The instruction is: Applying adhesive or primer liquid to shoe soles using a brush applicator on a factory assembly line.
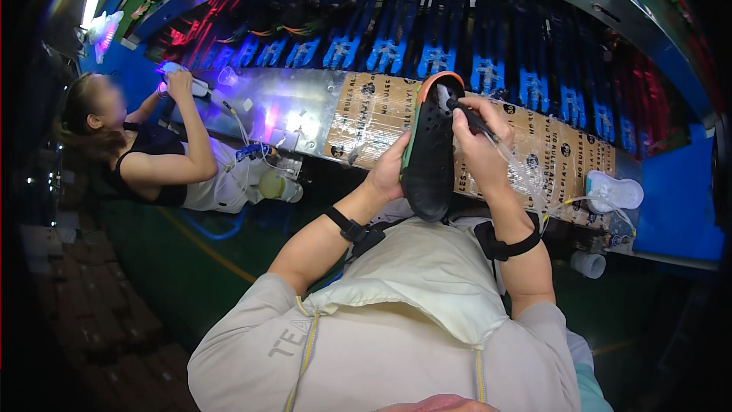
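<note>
In front of my chest I hold up a black shoe with small holes and an orange and green edge, its far end tilted toward the bench. My left hand is closed on the shoe's left side, the fingers partly hidden behind it. My right hand grips a slim black pen-like tool with a thin clear tube trailing from it. The tool's tip is close to a pale patch inside the shoe's far end; I cannot tell whether it touches.
Brown printed cardboard under clear wrap covers the bench before me. A white shoe-shaped piece lies at its right end, above a white cup. Blue-ended dark strips line the back. At left, a co-worker handles a pale object.
</note>
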Demonstrator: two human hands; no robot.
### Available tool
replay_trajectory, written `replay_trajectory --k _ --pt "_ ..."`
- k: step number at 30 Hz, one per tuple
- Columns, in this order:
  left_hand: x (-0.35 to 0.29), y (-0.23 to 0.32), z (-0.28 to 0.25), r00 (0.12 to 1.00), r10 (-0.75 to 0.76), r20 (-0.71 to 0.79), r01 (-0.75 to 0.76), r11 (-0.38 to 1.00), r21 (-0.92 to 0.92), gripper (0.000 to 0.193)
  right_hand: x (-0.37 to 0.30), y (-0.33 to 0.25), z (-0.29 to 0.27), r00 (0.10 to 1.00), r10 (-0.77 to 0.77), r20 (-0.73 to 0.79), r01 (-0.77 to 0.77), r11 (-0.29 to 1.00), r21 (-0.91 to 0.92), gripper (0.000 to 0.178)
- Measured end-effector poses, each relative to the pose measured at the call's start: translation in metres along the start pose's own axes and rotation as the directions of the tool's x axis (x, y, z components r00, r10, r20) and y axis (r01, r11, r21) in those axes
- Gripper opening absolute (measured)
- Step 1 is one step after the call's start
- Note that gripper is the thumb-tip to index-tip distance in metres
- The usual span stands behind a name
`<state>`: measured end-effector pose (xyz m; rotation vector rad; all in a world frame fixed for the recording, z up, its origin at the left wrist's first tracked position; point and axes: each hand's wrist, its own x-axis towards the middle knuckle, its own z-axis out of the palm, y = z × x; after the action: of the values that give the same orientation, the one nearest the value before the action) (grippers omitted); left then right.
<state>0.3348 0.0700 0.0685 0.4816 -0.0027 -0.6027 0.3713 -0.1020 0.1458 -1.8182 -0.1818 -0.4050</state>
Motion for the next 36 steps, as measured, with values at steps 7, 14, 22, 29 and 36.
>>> replay_trajectory --k 7,14,22,29,36 --pt "0.010 0.003 0.013 0.988 0.142 -0.057 -0.142 0.990 -0.007 0.059 -0.039 -0.030 -0.018 0.923 -0.219 0.317 0.277 0.949 -0.151 0.016" --pt "0.010 0.003 0.017 0.992 0.125 0.015 -0.123 0.989 -0.077 0.067 -0.033 -0.062 -0.052 0.845 -0.109 0.523 0.223 0.962 -0.159 0.016" --pt "-0.003 0.003 0.039 0.982 0.184 -0.040 -0.187 0.980 -0.070 0.054 0.007 -0.041 -0.008 0.873 -0.481 -0.079 0.459 0.866 -0.200 0.023" --pt "-0.006 0.002 0.025 0.971 0.233 -0.048 -0.238 0.962 -0.133 0.052 0.001 -0.034 0.005 0.751 -0.652 0.106 0.660 0.745 -0.099 0.030" --pt "-0.011 0.003 0.026 0.972 0.233 0.018 -0.229 0.964 -0.138 0.056 -0.003 -0.035 0.001 0.822 -0.569 0.033 0.563 0.802 -0.201 0.028"
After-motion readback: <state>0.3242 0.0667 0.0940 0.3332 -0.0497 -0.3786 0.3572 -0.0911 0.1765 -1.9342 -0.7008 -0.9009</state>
